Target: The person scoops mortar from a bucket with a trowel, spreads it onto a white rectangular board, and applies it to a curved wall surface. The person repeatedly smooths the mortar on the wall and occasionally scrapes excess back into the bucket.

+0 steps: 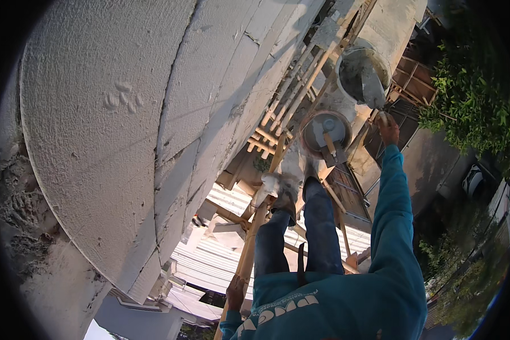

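My right hand is stretched out at the end of a teal sleeve and grips the handle of a trowel. The trowel's blade lies in grey mortar inside a white bucket. My left hand is low in the picture, closed around an upright bamboo pole of the scaffold. Between them are my legs in jeans and my mortar-stained shoes, standing on the scaffold poles.
A curved, freshly plastered wall fills the left side. A round pan holding a hand tool sits below the bucket. Bamboo scaffold poles run along the wall. Corrugated roofing lies far below; green trees stand on the right.
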### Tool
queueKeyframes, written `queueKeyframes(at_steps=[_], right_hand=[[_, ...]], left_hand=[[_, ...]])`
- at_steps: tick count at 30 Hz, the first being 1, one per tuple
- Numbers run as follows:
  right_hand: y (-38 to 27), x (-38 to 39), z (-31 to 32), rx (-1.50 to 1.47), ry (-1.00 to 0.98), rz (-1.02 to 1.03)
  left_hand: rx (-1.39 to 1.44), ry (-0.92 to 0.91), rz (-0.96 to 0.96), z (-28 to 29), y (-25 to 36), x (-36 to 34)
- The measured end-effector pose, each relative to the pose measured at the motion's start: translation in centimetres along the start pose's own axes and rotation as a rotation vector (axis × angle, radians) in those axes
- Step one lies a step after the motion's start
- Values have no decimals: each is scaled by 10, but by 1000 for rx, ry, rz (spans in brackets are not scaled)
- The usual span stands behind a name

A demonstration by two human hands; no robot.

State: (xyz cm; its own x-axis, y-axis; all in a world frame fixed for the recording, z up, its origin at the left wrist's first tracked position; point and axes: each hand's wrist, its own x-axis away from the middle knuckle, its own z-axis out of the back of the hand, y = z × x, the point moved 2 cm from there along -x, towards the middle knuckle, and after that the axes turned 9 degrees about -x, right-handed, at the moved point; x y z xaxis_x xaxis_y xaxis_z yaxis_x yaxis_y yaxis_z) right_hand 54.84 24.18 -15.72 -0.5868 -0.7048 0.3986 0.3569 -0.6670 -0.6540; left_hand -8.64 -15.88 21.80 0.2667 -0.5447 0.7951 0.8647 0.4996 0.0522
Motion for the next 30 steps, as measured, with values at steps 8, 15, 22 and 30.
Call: queueKeyframes(at_steps=[8, 15, 22, 30], right_hand=[[-127, 132, 123, -29, -197, 207], [-346, 296, 181, 57, -571, 579], [-540, 429, 134, -20, -960, 1205], [-604, 544, 14, 1, -551, 1949]], left_hand=[[509, 177, 161, -5, 6, -23], [757, 258, 38, 36, 31, -34], [822, 377, 151, -5, 24, -34], [1069, 437, 388, -53, 14, -14]])
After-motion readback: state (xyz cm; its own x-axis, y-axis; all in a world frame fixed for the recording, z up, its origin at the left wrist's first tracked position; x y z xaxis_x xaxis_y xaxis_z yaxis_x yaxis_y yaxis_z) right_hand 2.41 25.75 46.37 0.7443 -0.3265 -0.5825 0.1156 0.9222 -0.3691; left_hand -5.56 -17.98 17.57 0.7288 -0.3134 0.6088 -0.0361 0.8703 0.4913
